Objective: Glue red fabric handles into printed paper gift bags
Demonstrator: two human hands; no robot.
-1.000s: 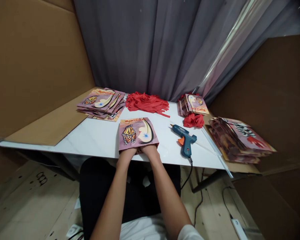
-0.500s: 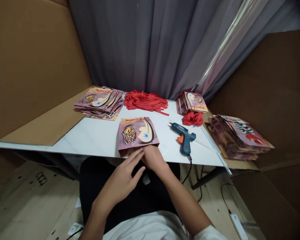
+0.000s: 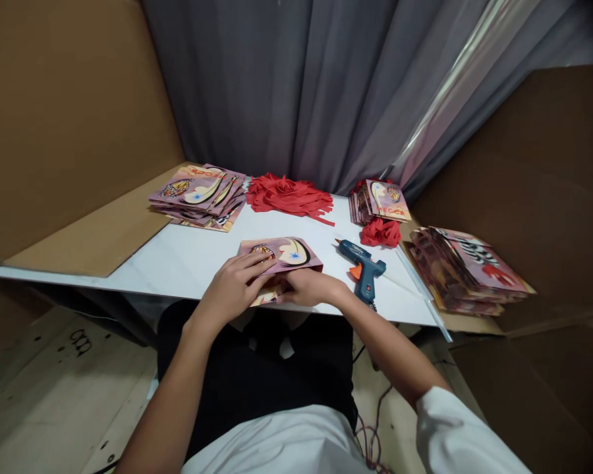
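A small printed paper bag (image 3: 296, 253), with a butterfly and a blue star on purple, lies at the table's near edge, its opening toward me. My left hand (image 3: 230, 286) rests over its left side, fingers along the top panel and thumb at the opening's edge, gripping it. At the right of the mouth, my right hand (image 3: 309, 288) has its fingers curled onto the bag, partly inside the opening; the fingertips are hidden. A pale strip of the lower panel shows between the hands. Right of the bag lies a blue glue gun (image 3: 363, 266) with an orange trigger.
Red ribbon strips (image 3: 291, 197) lie at the back, with a smaller red bundle (image 3: 380, 233) farther right. Stacks of printed bags stand at the left (image 3: 195, 194), back right (image 3: 380, 201) and right (image 3: 469, 266). Cardboard panels (image 3: 74, 131) flank the white table (image 3: 178, 253).
My left hand has moved up from below the bag onto its top. My right hand has turned sideways at the mouth. The bag's near edge has lifted, showing the lower panel.
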